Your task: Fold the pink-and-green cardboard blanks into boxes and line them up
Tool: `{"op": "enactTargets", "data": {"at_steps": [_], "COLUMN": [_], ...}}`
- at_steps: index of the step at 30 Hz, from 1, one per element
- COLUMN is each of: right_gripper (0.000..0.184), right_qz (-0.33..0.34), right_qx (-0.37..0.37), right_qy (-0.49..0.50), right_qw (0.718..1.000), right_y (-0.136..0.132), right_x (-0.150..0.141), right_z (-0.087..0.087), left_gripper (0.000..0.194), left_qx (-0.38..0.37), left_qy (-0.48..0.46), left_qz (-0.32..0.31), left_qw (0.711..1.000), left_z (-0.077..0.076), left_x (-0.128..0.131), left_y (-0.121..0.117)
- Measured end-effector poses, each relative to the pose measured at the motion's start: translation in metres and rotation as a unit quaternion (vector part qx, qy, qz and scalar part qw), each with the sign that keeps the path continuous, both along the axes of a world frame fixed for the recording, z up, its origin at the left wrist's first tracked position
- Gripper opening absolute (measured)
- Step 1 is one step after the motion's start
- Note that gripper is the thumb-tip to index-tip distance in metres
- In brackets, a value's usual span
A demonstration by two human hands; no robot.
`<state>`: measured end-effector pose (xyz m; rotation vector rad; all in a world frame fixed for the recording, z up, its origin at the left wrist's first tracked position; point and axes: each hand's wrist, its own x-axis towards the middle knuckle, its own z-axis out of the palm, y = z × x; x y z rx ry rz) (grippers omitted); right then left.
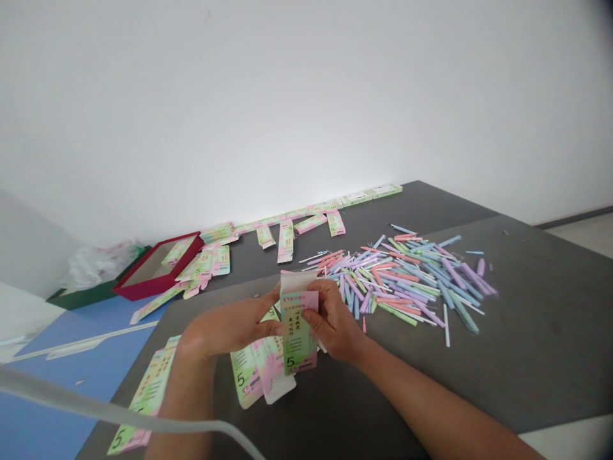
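Observation:
A small green-and-pink printed carton (299,332) with a "5" on it stands upright between both hands, its white top flap open. My left hand (234,326) is closed on its left side, thumb across the front. My right hand (332,319) grips its right edge, fingers curled. Beneath them lie flattened cartons (258,374) of the same print on the dark grey table (527,332). Just right of the hands spreads a heap of pastel sticks (407,281) in pink, blue, green and purple.
More flat cartons (143,399) lie at the lower left and in a row along the wall (316,214). A red tray (156,268) with cartons sits at the left beside a green box (90,291). A blue surface (71,358) adjoins the table. A pale cable (119,415) crosses the foreground.

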<state>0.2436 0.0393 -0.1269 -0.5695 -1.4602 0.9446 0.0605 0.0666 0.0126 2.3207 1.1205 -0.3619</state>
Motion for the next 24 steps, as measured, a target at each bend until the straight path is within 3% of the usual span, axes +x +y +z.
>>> {"op": "enactTargets", "data": {"at_steps": [8, 13, 19, 24], "right_gripper": [0.030, 0.030, 0.033, 0.043], "right_qz": [0.029, -0.002, -0.039, -0.063], "right_qx": [-0.018, -0.010, 0.085, 0.124], "right_qy": [-0.003, -0.040, -0.136, -0.147], "right_qw": [0.999, 0.999, 0.986, 0.979], "right_y": [0.006, 0.008, 0.000, -0.004], "right_x": [0.001, 0.005, 0.012, 0.011], "right_z": [-0.003, -0.006, 0.004, 0.005], "left_gripper": [0.098, 0.099, 0.096, 0.096], "left_qx": [0.003, 0.020, 0.001, -0.004], "left_qy": [-0.044, -0.019, 0.036, 0.102], "left_qz": [0.001, 0.024, 0.057, 0.068], "left_qw": [0.999, 0.999, 0.998, 0.992], "left_z": [0.010, 0.012, 0.008, 0.010], "left_x": [-0.017, -0.018, -0.013, -0.004], "left_y": [-0.027, -0.042, -0.046, -0.048]}}
